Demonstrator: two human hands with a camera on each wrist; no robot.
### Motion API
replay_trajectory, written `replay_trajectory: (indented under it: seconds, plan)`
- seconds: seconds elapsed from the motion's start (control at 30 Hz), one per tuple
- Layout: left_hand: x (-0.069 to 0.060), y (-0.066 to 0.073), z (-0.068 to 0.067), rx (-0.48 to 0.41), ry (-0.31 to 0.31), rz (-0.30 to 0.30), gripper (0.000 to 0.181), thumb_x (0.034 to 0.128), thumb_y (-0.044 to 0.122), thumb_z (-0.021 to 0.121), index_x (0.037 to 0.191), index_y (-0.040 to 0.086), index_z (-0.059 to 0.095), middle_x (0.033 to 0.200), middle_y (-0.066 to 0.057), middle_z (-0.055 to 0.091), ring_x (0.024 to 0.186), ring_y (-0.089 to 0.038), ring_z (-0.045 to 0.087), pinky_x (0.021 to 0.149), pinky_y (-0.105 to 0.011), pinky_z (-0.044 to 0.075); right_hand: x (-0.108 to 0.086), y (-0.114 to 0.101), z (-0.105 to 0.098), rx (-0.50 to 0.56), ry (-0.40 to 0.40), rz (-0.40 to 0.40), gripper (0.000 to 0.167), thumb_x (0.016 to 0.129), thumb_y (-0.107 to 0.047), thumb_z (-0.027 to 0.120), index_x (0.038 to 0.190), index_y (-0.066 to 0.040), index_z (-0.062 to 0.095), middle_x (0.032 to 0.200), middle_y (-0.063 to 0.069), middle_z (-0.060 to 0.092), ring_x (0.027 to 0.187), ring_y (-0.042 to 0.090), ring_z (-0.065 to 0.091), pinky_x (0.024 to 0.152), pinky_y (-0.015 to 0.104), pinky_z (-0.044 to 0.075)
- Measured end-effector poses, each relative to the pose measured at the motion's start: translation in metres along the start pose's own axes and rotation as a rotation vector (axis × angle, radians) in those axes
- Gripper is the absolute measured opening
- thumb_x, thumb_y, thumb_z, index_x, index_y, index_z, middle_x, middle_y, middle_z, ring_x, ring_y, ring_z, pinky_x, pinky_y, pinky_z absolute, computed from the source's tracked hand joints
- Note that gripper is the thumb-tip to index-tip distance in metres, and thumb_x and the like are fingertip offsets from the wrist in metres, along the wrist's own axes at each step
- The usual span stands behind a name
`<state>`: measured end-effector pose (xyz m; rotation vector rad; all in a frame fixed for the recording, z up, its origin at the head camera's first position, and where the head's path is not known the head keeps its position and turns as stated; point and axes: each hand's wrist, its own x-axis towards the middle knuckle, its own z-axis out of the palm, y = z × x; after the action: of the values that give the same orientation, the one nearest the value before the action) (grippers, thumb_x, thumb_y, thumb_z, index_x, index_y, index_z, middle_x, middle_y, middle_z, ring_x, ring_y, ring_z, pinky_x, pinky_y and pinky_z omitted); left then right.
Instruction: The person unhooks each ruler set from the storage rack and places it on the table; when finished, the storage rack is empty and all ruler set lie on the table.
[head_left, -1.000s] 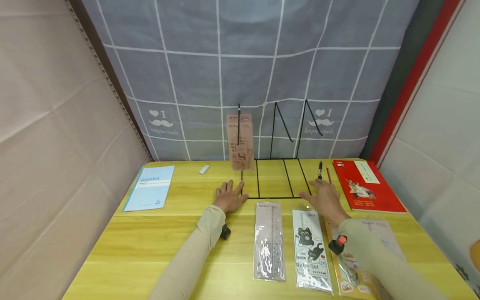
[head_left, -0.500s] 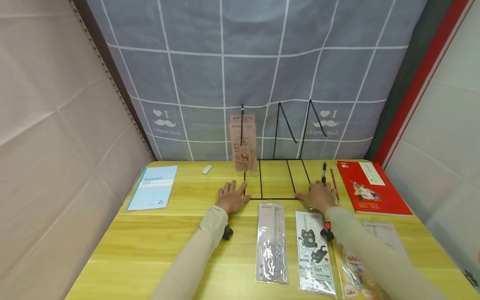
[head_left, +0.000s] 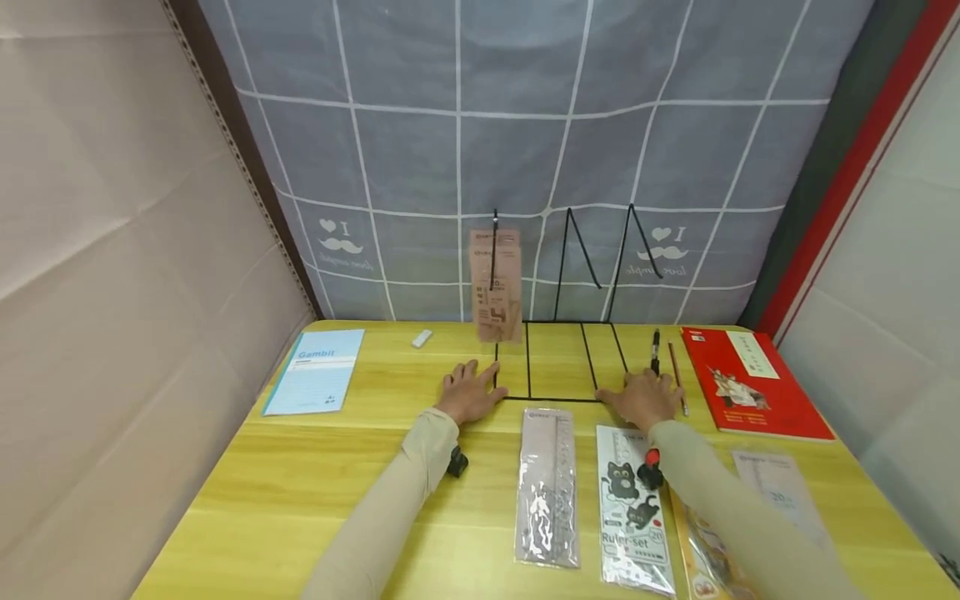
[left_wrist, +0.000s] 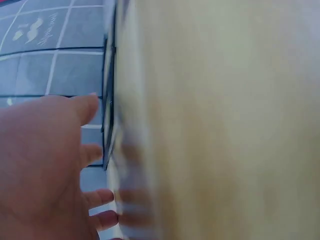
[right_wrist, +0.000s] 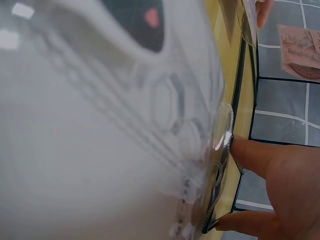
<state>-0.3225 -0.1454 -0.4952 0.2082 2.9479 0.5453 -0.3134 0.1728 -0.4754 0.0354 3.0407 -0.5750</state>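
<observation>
My left hand [head_left: 471, 392] rests on the table with fingers spread, by the front left corner of a black wire rack [head_left: 555, 399]. In the left wrist view, the left hand [left_wrist: 45, 160] has straight fingers. My right hand [head_left: 641, 400] lies at the rack's front right corner, just below a black pen [head_left: 656, 350] and beside a pencil [head_left: 677, 375]. Pink ruler packs [head_left: 497, 287] hang on the rack's leftmost hook. A clear ruler pack [head_left: 547, 492] and a cat-print ruler set [head_left: 633, 525] lie in front; the right wrist sits above the latter.
A blue notebook [head_left: 318, 372] and a white eraser [head_left: 422, 338] lie to the left. At the right lies a red book [head_left: 753, 383]. An orange pack [head_left: 703, 571] and another ruler pack [head_left: 783, 492] are partly covered by the right forearm. A grey curtain [head_left: 405, 150] hangs behind.
My right hand has moved left and down to the rack's front right corner, uncovering more of the pencil. The left hand stays in place. The head view has shifted slightly.
</observation>
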Motion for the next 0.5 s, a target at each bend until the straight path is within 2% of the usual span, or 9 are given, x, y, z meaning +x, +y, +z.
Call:
replay_trajectory:
  seconds: [0.07, 0.13, 0.23, 0.3, 0.33, 0.4, 0.5]
  plan:
    - [0.005, -0.001, -0.004, -0.077, 0.055, 0.004, 0.064, 0.1079, 0.054, 0.044, 0.164, 0.025, 0.034, 0.168, -0.02, 0.027, 0.155, -0.045, 0.024, 0.122, -0.064, 0.023, -0.001, 0.003, -0.001, -0.005, 0.006, 0.016, 0.082, 0.094, -0.057, 0.067, 0.141, 0.009, 0.057, 0.149, 0.041, 0.04, 0.137, 0.065, 0.028, 0.104, 0.077, 0.021]
    - [0.01, -0.004, -0.014, -0.153, 0.162, 0.003, 0.063, 0.1068, 0.052, 0.05, 0.161, 0.02, 0.04, 0.164, -0.02, 0.034, 0.151, -0.044, 0.029, 0.12, -0.063, 0.026, 0.0, 0.004, 0.0, -0.005, 0.01, 0.021, 0.082, 0.093, -0.057, 0.067, 0.14, 0.009, 0.058, 0.149, 0.04, 0.04, 0.137, 0.064, 0.027, 0.104, 0.076, 0.02]
    - [0.018, -0.007, -0.043, -0.265, 0.362, 0.012, 0.061, 0.103, 0.049, 0.061, 0.153, 0.015, 0.051, 0.156, -0.019, 0.046, 0.143, -0.04, 0.039, 0.116, -0.06, 0.032, 0.003, 0.004, 0.001, -0.002, 0.019, 0.025, 0.082, 0.093, -0.058, 0.068, 0.14, 0.008, 0.059, 0.151, 0.039, 0.038, 0.139, 0.062, 0.026, 0.104, 0.075, 0.02]
    - [0.025, -0.008, -0.064, -0.34, 0.45, 0.037, 0.06, 0.1009, 0.047, 0.065, 0.149, 0.013, 0.055, 0.152, -0.017, 0.05, 0.139, -0.039, 0.042, 0.115, -0.059, 0.035, 0.004, 0.005, 0.002, 0.003, 0.03, 0.025, 0.081, 0.092, -0.057, 0.068, 0.14, 0.008, 0.059, 0.153, 0.039, 0.035, 0.14, 0.062, 0.025, 0.105, 0.076, 0.019]
    - [0.029, -0.008, -0.073, -0.375, 0.477, 0.057, 0.06, 0.1004, 0.047, 0.066, 0.148, 0.013, 0.056, 0.152, -0.016, 0.051, 0.139, -0.038, 0.043, 0.116, -0.059, 0.035, 0.004, 0.005, 0.003, 0.003, 0.035, 0.026, 0.081, 0.092, -0.057, 0.068, 0.14, 0.008, 0.059, 0.153, 0.039, 0.035, 0.14, 0.062, 0.024, 0.105, 0.077, 0.018]
    - [0.037, -0.009, -0.09, -0.458, 0.49, 0.094, 0.06, 0.0993, 0.047, 0.068, 0.147, 0.014, 0.056, 0.153, -0.015, 0.051, 0.142, -0.037, 0.043, 0.119, -0.057, 0.035, 0.005, 0.005, 0.004, 0.001, 0.04, 0.026, 0.081, 0.092, -0.057, 0.068, 0.14, 0.007, 0.06, 0.154, 0.039, 0.034, 0.141, 0.062, 0.024, 0.105, 0.077, 0.018]
    - [0.048, -0.012, -0.106, -0.576, 0.461, 0.144, 0.058, 0.0978, 0.047, 0.07, 0.145, 0.015, 0.059, 0.154, -0.014, 0.049, 0.146, -0.037, 0.042, 0.121, -0.056, 0.036, 0.005, 0.004, 0.005, -0.007, 0.045, 0.027, 0.08, 0.092, -0.058, 0.068, 0.14, 0.006, 0.06, 0.154, 0.039, 0.033, 0.142, 0.062, 0.024, 0.107, 0.079, 0.017]
